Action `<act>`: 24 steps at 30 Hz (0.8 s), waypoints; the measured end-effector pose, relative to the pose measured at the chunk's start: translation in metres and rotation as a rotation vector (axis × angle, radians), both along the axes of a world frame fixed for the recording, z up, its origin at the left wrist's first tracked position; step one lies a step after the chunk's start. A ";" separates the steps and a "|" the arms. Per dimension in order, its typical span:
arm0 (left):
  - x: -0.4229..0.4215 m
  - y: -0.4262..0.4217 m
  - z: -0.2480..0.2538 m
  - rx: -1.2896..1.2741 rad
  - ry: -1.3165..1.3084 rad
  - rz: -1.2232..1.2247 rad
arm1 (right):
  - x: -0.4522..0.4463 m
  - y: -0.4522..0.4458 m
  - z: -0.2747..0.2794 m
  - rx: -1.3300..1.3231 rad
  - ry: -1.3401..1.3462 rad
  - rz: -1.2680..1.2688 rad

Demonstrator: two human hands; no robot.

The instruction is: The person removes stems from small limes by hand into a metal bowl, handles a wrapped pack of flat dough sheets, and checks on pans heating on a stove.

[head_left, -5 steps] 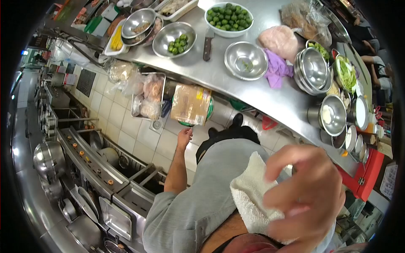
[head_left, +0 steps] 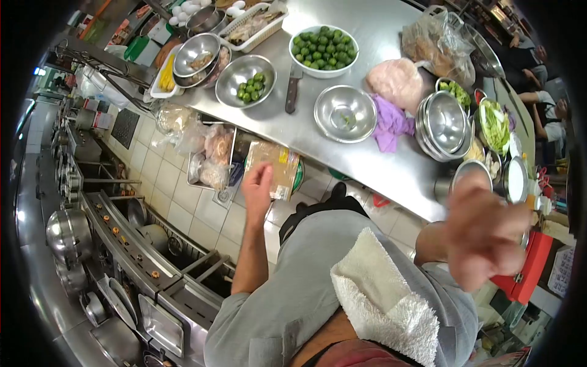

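Observation:
My left hand [head_left: 258,185] hangs in front of the cardboard box [head_left: 280,160] below the counter. Its fingers are loosely bent, with nothing seen in them. My right hand [head_left: 486,235] is raised close to the camera at the right, smeared by motion, so its fingers cannot be read. It covers part of a steel bowl [head_left: 472,169] behind it. A white towel [head_left: 382,290] lies over the front of my grey shirt, apart from both hands.
On the steel counter [head_left: 391,171] stand a bowl of green limes [head_left: 324,52], a bowl with cut limes [head_left: 247,82], a knife [head_left: 292,95], a steel bowl [head_left: 345,115], a purple cloth [head_left: 390,122] and stacked bowls [head_left: 445,125]. A stove [head_left: 131,244] runs along the left. Other people are at the far right.
My right hand has moved away from the towel, up and to the right, uncovering the towel. My left hand has risen slightly and now overlaps the box. The view has shifted a little.

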State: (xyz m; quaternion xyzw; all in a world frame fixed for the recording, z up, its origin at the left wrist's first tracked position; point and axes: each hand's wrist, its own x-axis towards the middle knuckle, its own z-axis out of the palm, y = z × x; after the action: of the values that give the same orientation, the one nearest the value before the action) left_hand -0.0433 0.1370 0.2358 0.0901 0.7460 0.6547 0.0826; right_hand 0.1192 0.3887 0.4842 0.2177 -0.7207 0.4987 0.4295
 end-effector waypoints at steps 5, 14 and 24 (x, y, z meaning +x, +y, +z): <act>-0.008 0.046 0.234 0.509 1.257 -0.133 | -0.001 0.055 0.042 -0.110 0.605 -0.111; 0.001 0.079 0.308 0.690 1.412 -0.099 | 0.039 0.109 0.045 0.132 0.517 -0.403; -0.049 0.109 0.327 0.924 1.340 -0.147 | -0.008 0.084 0.049 0.055 0.360 -0.127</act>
State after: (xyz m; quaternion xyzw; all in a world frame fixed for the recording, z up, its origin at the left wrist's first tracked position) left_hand -0.0919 0.2461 0.5628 0.5362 0.2842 0.6961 -0.3836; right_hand 0.1108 0.4727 0.5329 0.2691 -0.6581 0.4036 0.5759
